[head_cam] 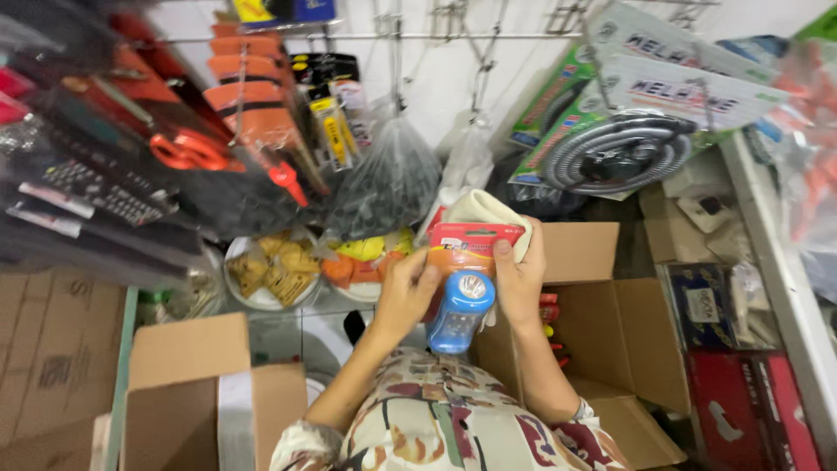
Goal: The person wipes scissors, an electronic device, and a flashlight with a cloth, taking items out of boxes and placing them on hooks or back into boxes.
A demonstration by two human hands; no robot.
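Observation:
Both my hands hold one packaged blue torch (461, 312) on a red and orange backing card in the middle of the head view. My left hand (404, 292) grips the pack's left side, fingers curled on the card. Gripping the right edge is my right hand (520, 283), its thumb on the card's red top and a pale cloth (481, 209) tucked behind the pack. The torch's round lens faces me.
An open cardboard box (602, 288) with red packs inside sits under my right hand. Another taped box (209, 384) stands at lower left. Hanging goods, a black mesh bag (388, 179) and bagged items on plates (270, 270) crowd the back. Shelved boxes (750, 384) line the right.

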